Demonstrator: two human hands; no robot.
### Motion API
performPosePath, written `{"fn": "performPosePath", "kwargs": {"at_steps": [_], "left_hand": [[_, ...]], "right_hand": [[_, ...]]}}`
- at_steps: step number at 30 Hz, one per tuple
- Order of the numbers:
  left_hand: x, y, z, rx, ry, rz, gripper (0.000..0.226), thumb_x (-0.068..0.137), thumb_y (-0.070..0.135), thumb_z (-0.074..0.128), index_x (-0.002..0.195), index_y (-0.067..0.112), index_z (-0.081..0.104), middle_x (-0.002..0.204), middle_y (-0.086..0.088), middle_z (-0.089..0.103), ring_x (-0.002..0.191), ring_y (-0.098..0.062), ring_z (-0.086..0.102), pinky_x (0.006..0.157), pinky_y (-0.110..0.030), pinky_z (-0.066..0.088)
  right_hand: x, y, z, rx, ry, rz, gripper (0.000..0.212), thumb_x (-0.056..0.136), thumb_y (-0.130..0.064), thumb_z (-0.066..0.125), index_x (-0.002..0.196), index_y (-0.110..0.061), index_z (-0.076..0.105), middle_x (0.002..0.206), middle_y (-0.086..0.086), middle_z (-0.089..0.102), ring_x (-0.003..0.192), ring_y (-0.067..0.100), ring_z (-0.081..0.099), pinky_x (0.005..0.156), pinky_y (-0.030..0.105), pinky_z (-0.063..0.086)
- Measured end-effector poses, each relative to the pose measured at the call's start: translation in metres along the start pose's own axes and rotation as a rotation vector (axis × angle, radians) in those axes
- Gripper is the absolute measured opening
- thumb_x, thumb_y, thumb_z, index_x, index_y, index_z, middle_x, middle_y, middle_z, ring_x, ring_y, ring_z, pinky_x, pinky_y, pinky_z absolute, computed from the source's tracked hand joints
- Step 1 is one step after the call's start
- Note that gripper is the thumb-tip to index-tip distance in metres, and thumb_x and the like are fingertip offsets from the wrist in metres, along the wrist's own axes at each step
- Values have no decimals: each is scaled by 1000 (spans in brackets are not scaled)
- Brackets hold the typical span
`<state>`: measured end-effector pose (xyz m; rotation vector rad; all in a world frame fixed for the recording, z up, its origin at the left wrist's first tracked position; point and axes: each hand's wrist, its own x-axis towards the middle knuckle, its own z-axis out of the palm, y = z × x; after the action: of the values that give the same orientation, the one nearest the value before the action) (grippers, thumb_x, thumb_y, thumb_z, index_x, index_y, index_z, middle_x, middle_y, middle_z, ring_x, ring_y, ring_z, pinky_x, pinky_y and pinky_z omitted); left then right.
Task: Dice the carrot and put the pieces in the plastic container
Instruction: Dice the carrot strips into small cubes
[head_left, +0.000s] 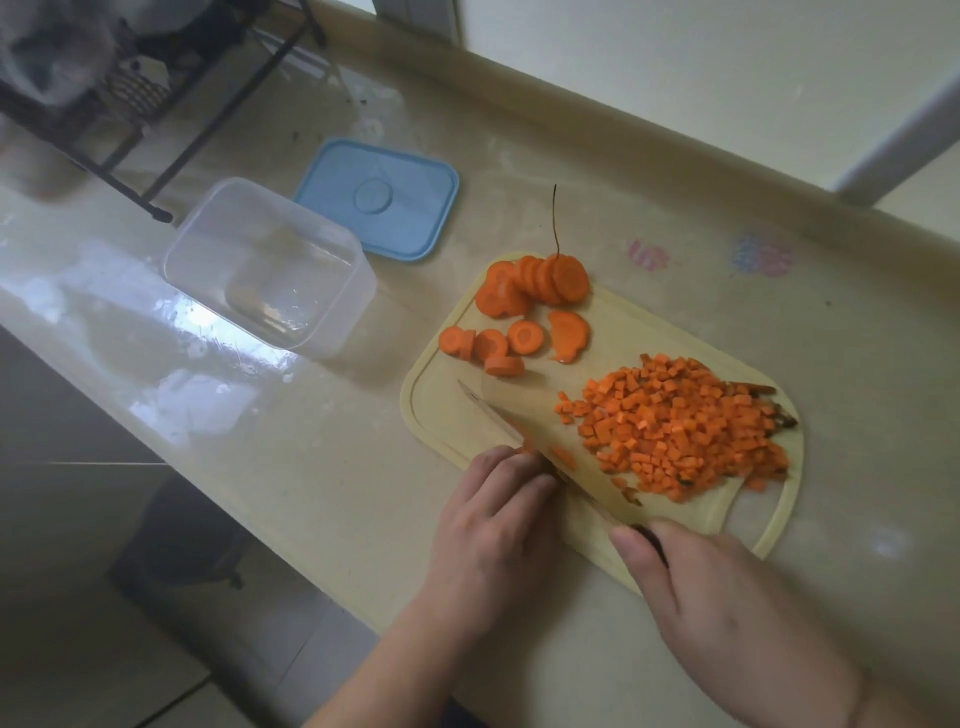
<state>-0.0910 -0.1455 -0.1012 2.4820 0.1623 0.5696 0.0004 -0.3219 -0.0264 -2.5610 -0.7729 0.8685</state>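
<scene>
Where the left hand (498, 512) curls its fingertips down on a small carrot bit (527, 447), mostly hidden under them, the knife (540, 457) blade lies right alongside, blurred. Right hand (711, 613) grips the knife handle, handle nearly covered. Beyond the blade: one heap of diced carrot (680, 426), too many cubes to count. Farther out, roughly five loose carrot slices (511, 340) plus one leaning stack (545, 278), all on one cutting board (441, 410). Off the board: one clear plastic container (270, 265), one blue lid (379, 197), on the counter (311, 441).
</scene>
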Motion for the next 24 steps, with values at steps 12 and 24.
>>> {"fn": "performPosePath", "kwargs": {"at_steps": [12, 24], "left_hand": [[-4, -3, -1, 30, 20, -27, 13, 87, 5, 77, 99, 2, 76, 104, -11, 68, 103, -31, 59, 94, -32, 50], [-1, -5, -1, 1, 24, -1, 17, 95, 15, 65, 101, 3, 76, 109, -8, 70, 108, -27, 60, 96, -31, 50]], "right_hand": [[-20, 15, -6, 125, 19, 34, 98, 66, -91, -6, 70, -17, 59, 75, -22, 64, 70, 1, 59, 60, 27, 45], [-35, 18, -7, 5, -91, 124, 118, 42, -90, -32, 87, -27, 58, 78, -5, 67, 78, 6, 63, 73, 20, 48]]}}
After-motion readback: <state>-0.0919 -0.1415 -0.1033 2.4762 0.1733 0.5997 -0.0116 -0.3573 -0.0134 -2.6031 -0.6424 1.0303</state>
